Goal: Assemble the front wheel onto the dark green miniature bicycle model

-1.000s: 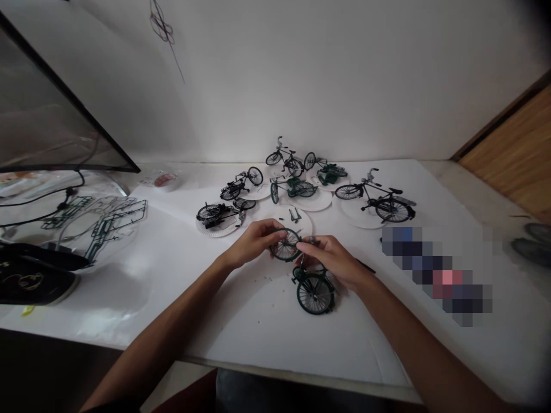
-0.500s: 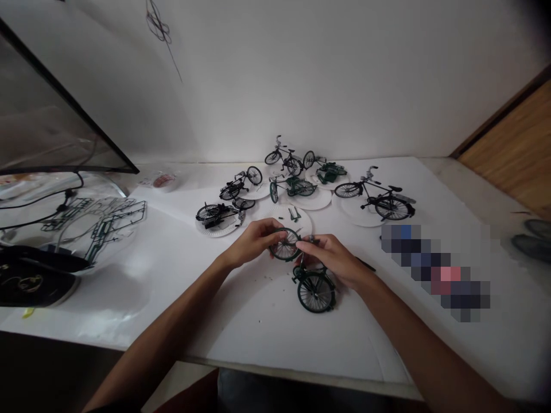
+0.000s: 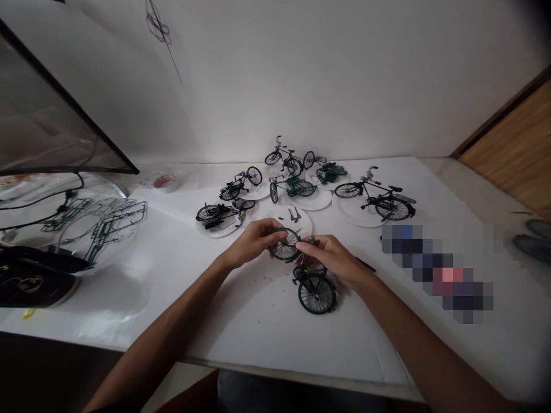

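A small dark green model bicycle (image 3: pixel 310 282) lies on the white table in front of me. My left hand (image 3: pixel 253 241) is closed on its front wheel (image 3: pixel 284 245), fingers pinching the rim from the left. My right hand (image 3: pixel 333 259) is closed over the frame just right of that wheel, thumb and finger pinched at the fork. The rear wheel (image 3: pixel 317 294) rests on the table below my right hand.
Several model bicycles stand on white paper plates behind my hands, the largest (image 3: pixel 379 198) at right. A plate with small parts (image 3: pixel 295 215) lies just beyond the wheel. Plastic part frames (image 3: pixel 99 221) and a dark monitor (image 3: pixel 47 123) are at left. A blurred patch (image 3: pixel 439 269) lies at right.
Both hands and the model stay almost still; the fingers shift only slightly on the front wheel.
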Demonstrator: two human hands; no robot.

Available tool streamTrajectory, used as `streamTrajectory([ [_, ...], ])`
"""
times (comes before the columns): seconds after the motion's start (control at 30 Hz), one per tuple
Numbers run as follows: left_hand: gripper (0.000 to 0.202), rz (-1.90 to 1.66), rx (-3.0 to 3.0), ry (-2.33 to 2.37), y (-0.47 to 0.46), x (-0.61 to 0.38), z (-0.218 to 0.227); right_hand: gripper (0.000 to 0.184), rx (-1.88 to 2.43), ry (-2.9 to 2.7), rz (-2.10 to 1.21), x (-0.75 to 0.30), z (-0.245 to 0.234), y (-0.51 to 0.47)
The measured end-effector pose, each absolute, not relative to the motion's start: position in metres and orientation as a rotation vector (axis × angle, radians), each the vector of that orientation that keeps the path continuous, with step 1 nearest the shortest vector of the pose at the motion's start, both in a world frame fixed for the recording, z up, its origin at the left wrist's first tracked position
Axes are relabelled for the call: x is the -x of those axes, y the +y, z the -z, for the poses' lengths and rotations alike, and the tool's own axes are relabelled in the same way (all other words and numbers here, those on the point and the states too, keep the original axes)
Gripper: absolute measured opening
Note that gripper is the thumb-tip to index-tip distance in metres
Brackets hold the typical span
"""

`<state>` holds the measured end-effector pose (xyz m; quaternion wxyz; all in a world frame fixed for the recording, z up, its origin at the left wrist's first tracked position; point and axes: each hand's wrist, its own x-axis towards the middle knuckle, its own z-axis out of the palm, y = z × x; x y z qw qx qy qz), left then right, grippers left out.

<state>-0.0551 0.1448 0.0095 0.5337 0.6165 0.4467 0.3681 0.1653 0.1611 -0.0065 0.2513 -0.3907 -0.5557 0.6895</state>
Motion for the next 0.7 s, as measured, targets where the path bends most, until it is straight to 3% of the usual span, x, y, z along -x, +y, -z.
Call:
streamTrajectory([
  [0.7,0.029,-0.868,-1.46,1.033,0.1442,0.0555,-0.0089,0.034,1.067,-1.543,-1.864,-0.1655,0.0056,0.1616],
])
